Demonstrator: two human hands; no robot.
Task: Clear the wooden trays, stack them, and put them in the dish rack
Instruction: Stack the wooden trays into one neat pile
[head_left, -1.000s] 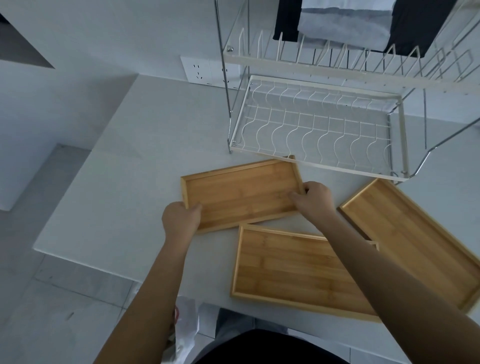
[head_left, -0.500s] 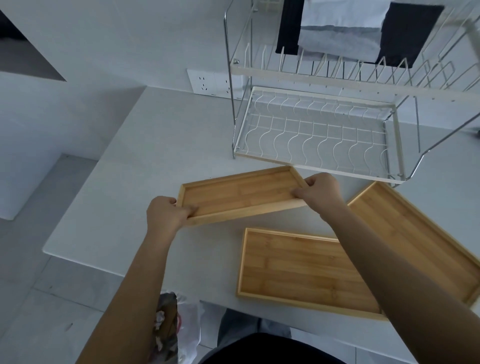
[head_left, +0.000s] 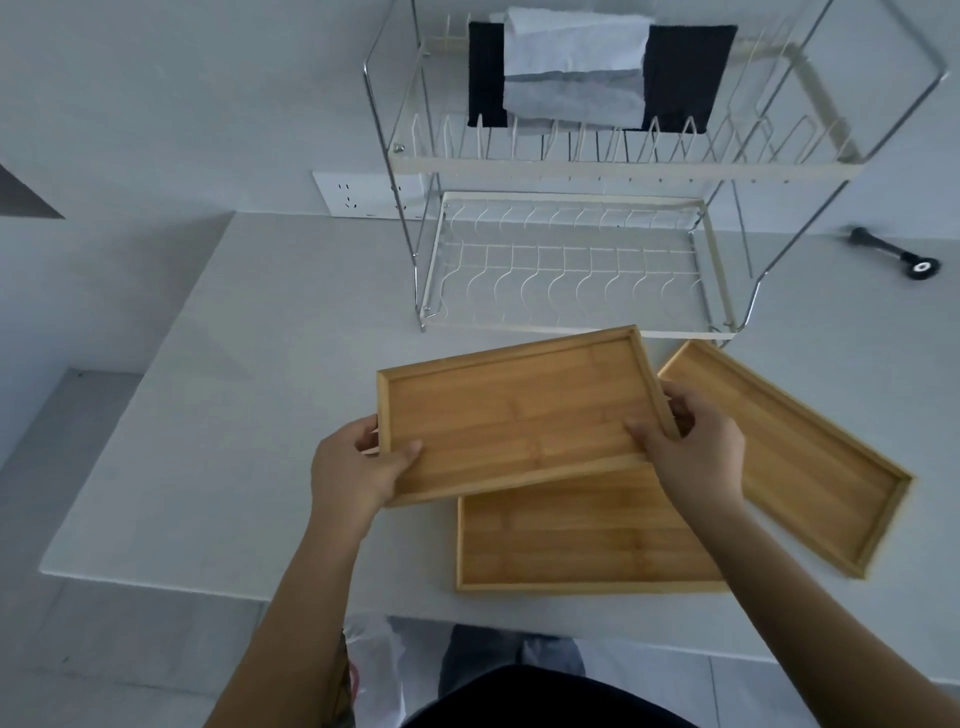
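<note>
Three empty wooden trays are on or over the white counter. I hold the first tray (head_left: 514, 410) lifted in the air, tilted toward me, with my left hand (head_left: 353, 467) gripping its left end and my right hand (head_left: 691, 452) gripping its right end. It partly overlaps the second tray (head_left: 576, 535), which lies flat near the counter's front edge. The third tray (head_left: 789, 457) lies angled at the right. The two-tier wire dish rack (head_left: 566, 260) stands behind them with both tiers bare.
Black and grey cloths (head_left: 576, 73) hang over the rack's back. A black tool (head_left: 893, 254) lies at the far right of the counter (head_left: 249, 364). A wall socket (head_left: 358, 195) sits left of the rack. A plastic bag (head_left: 374, 670) is below the counter edge.
Both hands have raised the first tray off the counter and carried it right and toward me, so it now overlaps the second tray. The other two trays have stayed put.
</note>
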